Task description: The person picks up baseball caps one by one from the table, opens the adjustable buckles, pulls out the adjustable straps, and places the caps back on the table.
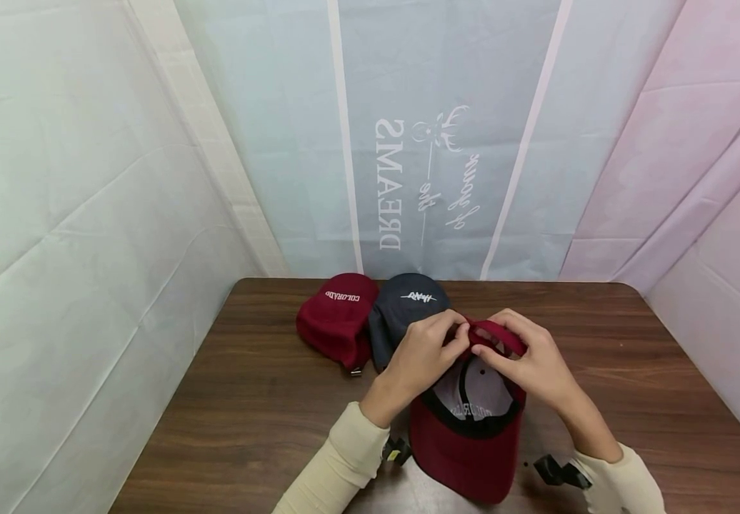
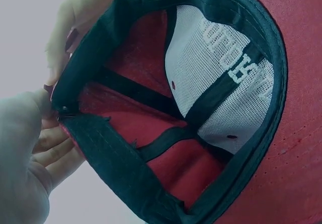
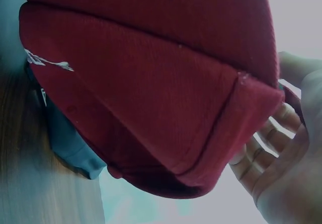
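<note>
Both hands hold a dark red baseball cap (image 1: 466, 460), its brim toward the person and its open underside facing up. My left hand (image 1: 418, 353) pinches the back edge of the cap by its strap (image 1: 503, 335). On the other side, my right hand (image 1: 540, 360) grips the strap with thumb and fingers. The left wrist view shows the black sweatband (image 2: 121, 171) and a white mesh lining (image 2: 216, 48) with lettering seen from behind. In the right wrist view the cap's outer side (image 3: 151, 93) fills the middle; how the strap is fastened is hidden.
Behind the hands, a second dark red cap (image 1: 334, 321) with white lettering lies on the brown wooden table (image 1: 248, 400). Beside it is a dark grey-blue cap (image 1: 402, 307), partly covered by the left hand. Pale fabric curtains (image 1: 280, 143) stand around the table's back and sides.
</note>
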A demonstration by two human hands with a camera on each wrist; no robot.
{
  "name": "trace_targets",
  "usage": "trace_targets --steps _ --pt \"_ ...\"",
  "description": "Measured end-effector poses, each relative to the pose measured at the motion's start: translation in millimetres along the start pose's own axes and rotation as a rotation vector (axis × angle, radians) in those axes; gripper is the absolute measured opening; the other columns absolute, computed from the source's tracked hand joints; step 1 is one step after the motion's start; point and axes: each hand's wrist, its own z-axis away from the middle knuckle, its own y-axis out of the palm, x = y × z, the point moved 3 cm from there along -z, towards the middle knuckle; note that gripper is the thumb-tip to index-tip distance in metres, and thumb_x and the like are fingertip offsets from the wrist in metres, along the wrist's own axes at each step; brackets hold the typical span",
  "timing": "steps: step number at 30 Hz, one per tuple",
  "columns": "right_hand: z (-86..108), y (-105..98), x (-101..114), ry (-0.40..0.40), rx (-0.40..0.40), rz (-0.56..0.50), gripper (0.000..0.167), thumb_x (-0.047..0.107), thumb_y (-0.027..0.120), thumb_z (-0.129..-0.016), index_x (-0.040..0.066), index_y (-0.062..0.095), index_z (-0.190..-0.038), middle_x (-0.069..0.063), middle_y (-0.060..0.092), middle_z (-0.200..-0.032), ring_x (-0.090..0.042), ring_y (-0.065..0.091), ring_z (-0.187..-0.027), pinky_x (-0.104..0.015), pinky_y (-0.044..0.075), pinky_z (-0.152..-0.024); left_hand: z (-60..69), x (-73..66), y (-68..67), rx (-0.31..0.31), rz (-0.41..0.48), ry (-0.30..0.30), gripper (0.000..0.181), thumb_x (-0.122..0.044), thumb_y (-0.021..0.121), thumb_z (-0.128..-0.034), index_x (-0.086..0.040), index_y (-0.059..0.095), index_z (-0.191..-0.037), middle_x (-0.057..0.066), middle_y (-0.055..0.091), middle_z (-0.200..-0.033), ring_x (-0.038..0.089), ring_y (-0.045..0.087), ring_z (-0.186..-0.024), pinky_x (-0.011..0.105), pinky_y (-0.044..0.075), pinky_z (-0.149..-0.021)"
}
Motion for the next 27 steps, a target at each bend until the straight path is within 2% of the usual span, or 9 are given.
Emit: trace_targets --steps 6,9,12,18,23,27 --pt "1.6 4 -4 -0.079 0.035 -0.019 0.044 -0.009 0.087 -0.079 0.016 0.076 -0.113 0.005 0.070 -0.105 -0.008 0.059 -0.079 -0.020 0.049 -0.065 0.8 1.3 -0.1 0.016 0.024 -0.001 0.007 -0.007 0.065 -0.1031 -0.005 0.070 -0.108 0.003 0.073 -0.095 0.007 0.068 -0.077 0.010 0.053 -0.071" --pt "2.4 6 -4 -0.084 0.033 -0.004 0.044 -0.011 0.086 -0.078 0.015 0.077 -0.113 0.004 0.070 -0.104 -0.007 0.056 -0.077 -0.021 0.048 -0.063 1.4 2.0 -0.4 0.033 0.054 -0.012 0.008 -0.008 0.067 -0.1025 -0.005 0.070 -0.109 0.005 0.074 -0.098 0.010 0.072 -0.081 0.013 0.057 -0.073" --pt "3.5 8 -3 -0.085 0.012 0.088 0.042 -0.007 0.089 -0.076 0.015 0.076 -0.109 0.005 0.069 -0.099 -0.003 0.053 -0.075 -0.020 0.047 -0.062 2.3 2.2 -1.3 0.038 0.066 -0.028 0.005 -0.009 0.069 -0.1015 -0.005 0.070 -0.105 0.004 0.072 -0.096 0.010 0.071 -0.080 0.013 0.056 -0.072" --pt "4.2 12 4 -0.146 -0.069 0.384 0.033 0.006 0.093 -0.071 0.013 0.073 -0.096 -0.001 0.068 -0.091 -0.005 0.053 -0.076 -0.020 0.046 -0.062 2.9 -2.5 -1.7 0.026 0.041 -0.057 0.004 -0.008 0.070 -0.0986 -0.009 0.069 -0.095 0.002 0.069 -0.089 0.009 0.066 -0.075 0.007 0.048 -0.069" --pt "3.4 13 8 -0.211 -0.124 0.461 0.026 0.003 0.091 -0.070 0.015 0.074 -0.086 -0.003 0.073 -0.091 -0.017 0.063 -0.083 -0.036 0.054 -0.060 3.5 -6.1 -1.4 0.021 0.007 -0.061 0.006 -0.008 0.070 -0.0987 -0.010 0.069 -0.094 0.001 0.068 -0.088 0.010 0.065 -0.074 0.007 0.045 -0.068" --pt "3.7 13 9 -0.268 -0.150 0.479 0.025 0.003 0.091 -0.070 0.016 0.074 -0.082 -0.003 0.074 -0.090 -0.021 0.066 -0.086 -0.039 0.055 -0.063 4.1 -6.8 -1.8 0.018 -0.018 -0.057 0.006 -0.009 0.070 -0.0991 -0.010 0.069 -0.093 0.002 0.068 -0.088 0.012 0.063 -0.072 0.009 0.043 -0.066"
